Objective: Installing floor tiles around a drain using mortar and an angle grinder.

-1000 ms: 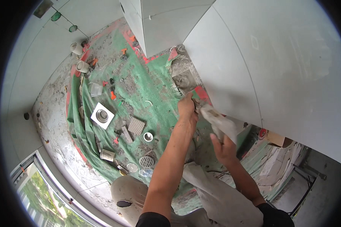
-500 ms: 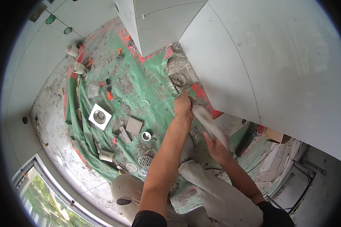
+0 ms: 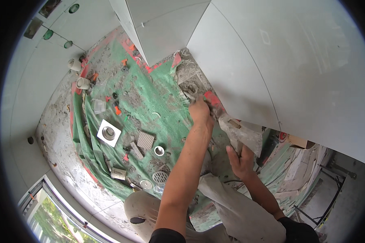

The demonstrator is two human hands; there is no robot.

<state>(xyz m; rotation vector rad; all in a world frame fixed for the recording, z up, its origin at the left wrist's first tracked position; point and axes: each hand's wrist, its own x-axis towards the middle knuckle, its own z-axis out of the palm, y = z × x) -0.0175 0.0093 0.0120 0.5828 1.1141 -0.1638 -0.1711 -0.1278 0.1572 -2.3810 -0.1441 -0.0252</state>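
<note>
Pale flat tool (image 3: pixel 247 135), left hand (image 3: pixel 200 111) outstretched, fingers clenched around it, right hand (image 3: pixel 243 165) beneath, grip unclear

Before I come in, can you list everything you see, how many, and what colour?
Floor sheet: 1, green with red edges, middle
Square plate: 1, white with metal centre, sheet's left
Ribbed tile: 1, grey-beige, mid-sheet
Round cup: 1, white-rimmed, right of tile
Round grates: 2, pale grey, below cup
Tub: 1, clear, sheet's upper left
Pale cylinders: 2, off-white, upper left
Plastic bits: several, orange-red, scattered
Wall panels: several, whitish, left, top and right
Window: 1, pale-framed, lower left
Box: 1, brown, right
Unclear object: 1, off-white, above right hand
Trousers: 1 pair, beige, bottom
Left hand: 1, bare, centre
Right hand: 1, bare, right of left forearm
</note>
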